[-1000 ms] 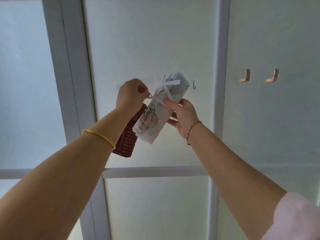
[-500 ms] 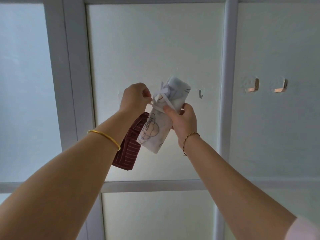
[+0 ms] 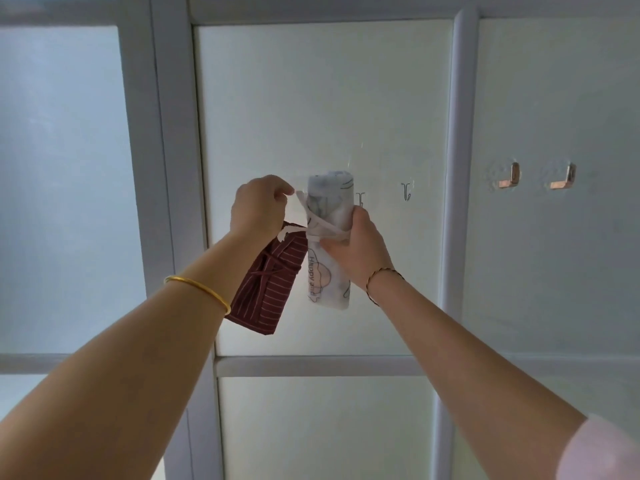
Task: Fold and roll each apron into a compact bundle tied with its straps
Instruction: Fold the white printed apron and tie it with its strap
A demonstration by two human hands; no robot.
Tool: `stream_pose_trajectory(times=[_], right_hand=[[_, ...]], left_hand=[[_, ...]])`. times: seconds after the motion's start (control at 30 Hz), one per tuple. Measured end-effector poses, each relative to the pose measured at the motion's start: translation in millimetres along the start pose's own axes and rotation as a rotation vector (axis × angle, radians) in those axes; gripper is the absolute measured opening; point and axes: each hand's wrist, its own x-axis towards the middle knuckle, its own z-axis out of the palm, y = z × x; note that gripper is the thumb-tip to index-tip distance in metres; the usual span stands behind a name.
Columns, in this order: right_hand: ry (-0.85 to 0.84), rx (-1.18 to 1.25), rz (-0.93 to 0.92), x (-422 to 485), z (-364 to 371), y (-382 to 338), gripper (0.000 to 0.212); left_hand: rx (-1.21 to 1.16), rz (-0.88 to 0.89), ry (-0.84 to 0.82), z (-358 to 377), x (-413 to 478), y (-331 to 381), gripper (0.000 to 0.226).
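white apron roll [image 3: 329, 199] held upright before a frosted panel [image 3: 311, 98]
right grip [image 3: 356, 247] curls round the roll's middle; left grip [image 3: 259, 206] pinches its white strap [image 3: 300, 199] at the roll's upper left. a tied maroon striped bundle [image 3: 266, 289] hangs just under the left wrist.

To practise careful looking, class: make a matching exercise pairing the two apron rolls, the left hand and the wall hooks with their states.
Things: 1 white apron roll; 2 maroon striped roll; 3 left hand; 4 copper hooks.
States: a nothing hangs on them; b pinches the white strap; c gripped by the right hand; d already tied up.
Pairs: 1-c, 2-d, 3-b, 4-a.
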Motion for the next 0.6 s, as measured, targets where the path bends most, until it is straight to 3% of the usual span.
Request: stream_pose_trajectory(times=[0.13, 0.27, 0.37, 0.47, 0.6], right_hand=[[-0.127, -0.03, 0.117, -18.9, -4.4, 2.8, 0.049], [-0.141, -0.132, 0.206, -50.0, -7.6, 11.9, 0.061], [-0.162, -0.091, 0.267, -96.3, 12.0, 25.1, 0.056], [-0.361, 0.007, 0.361, -160.0, 48.6, 40.5, 0.048], [-0.704, 0.046, 0.561, -261.3, 115.7, 46.8, 0.046]], left_hand=[[-0.11, -0.116, 0.178, -8.5, -29.3, -10.7, 0.026], [-0.259, -0.272, 0.196, -13.3, -79.9, -19.0, 0.019], [-0.382, -0.41, 0.207, -11.7, -141.4, -33.2, 0.019], [-0.378, -0.555, 0.069, -4.7, -221.6, -57.8, 0.02], [-0.146, -0.841, -0.196, -15.0, -342.9, -129.3, 0.025]])
